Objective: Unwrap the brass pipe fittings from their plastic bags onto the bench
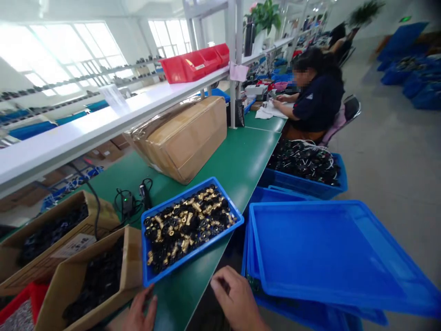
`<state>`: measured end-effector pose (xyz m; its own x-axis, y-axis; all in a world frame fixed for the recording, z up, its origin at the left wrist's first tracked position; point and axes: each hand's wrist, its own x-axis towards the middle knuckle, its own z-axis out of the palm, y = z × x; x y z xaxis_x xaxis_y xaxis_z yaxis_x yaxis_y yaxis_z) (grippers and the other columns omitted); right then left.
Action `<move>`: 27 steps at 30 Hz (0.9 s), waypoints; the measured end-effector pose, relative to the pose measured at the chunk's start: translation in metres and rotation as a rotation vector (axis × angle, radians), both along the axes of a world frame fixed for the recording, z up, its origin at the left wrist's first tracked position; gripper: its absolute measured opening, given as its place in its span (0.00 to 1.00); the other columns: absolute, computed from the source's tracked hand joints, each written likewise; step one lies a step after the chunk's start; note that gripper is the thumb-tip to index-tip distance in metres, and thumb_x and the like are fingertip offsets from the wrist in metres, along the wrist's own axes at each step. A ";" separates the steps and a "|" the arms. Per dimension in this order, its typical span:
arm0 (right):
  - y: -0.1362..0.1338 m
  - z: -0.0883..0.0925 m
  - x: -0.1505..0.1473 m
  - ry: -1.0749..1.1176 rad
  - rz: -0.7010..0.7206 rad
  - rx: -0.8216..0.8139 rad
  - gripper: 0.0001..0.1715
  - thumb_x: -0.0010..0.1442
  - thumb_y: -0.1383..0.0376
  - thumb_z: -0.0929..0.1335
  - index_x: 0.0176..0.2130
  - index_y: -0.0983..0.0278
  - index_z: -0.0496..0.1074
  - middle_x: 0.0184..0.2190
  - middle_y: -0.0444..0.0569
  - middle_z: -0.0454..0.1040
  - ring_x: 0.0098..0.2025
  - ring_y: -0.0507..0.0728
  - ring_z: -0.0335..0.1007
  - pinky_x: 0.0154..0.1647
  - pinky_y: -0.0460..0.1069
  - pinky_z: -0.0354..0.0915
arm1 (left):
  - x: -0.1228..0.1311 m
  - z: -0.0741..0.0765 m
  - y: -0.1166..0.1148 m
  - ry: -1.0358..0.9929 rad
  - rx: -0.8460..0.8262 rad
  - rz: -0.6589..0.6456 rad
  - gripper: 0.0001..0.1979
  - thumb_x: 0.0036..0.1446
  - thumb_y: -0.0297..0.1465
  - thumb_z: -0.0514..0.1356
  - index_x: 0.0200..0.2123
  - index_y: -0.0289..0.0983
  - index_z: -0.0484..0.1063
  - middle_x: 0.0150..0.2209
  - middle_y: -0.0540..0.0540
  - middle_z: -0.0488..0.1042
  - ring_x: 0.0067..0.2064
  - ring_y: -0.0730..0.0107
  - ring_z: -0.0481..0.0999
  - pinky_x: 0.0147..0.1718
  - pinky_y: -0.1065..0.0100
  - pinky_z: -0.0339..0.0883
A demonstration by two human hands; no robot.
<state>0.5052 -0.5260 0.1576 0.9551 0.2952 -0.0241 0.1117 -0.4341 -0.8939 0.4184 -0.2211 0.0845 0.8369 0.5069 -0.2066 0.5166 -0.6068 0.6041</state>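
On the green table (241, 156), a blue tray (193, 250) holds many brass fittings with black parts. My left hand (139, 312) is at the tray's near left corner, fingers apart, with nothing seen in it. Past the table's edge, right of the tray's near side, is my right hand (234, 294); its thumb and forefinger curl towards each other, and whether anything small lies between them is hidden. Left of the tray stand two open cardboard boxes (132, 257) (99, 216) of dark parts.
A large closed carton (193, 142) stands behind the tray. Stacked blue trays (324, 248) and a crate of wired parts (306, 179) are at the right. A shelf (86, 124) crosses above the table. A person (317, 96) sits farther along.
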 end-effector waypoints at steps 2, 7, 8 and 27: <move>-0.044 0.007 0.037 0.060 -0.104 0.046 0.12 0.64 0.61 0.62 0.37 0.63 0.73 0.33 0.46 0.74 0.35 0.53 0.71 0.37 0.46 0.64 | 0.036 0.028 -0.018 -0.029 0.191 -0.044 0.27 0.55 0.46 0.51 0.52 0.36 0.68 0.53 0.39 0.72 0.54 0.51 0.73 0.56 0.53 0.66; -0.088 -0.004 0.118 0.058 -0.199 0.021 0.19 0.61 0.59 0.63 0.50 0.64 0.68 0.44 0.53 0.74 0.43 0.58 0.72 0.47 0.53 0.66 | 0.109 0.084 -0.033 0.098 0.441 -0.076 0.21 0.58 0.36 0.51 0.51 0.31 0.67 0.50 0.35 0.73 0.56 0.51 0.70 0.57 0.56 0.62; -0.087 -0.008 0.131 0.046 -0.191 0.015 0.21 0.61 0.59 0.63 0.51 0.64 0.67 0.46 0.54 0.74 0.45 0.59 0.72 0.49 0.54 0.66 | 0.119 0.087 -0.032 0.114 0.451 -0.047 0.21 0.57 0.34 0.51 0.51 0.31 0.67 0.50 0.35 0.73 0.55 0.52 0.70 0.56 0.57 0.62; -0.006 -0.053 0.294 0.124 -0.245 -0.429 0.19 0.65 0.59 0.58 0.37 0.63 0.74 0.35 0.54 0.79 0.41 0.62 0.77 0.43 0.52 0.68 | 0.319 0.117 -0.019 0.019 0.444 0.221 0.19 0.57 0.38 0.62 0.50 0.36 0.71 0.56 0.41 0.69 0.45 0.60 0.74 0.40 0.58 0.71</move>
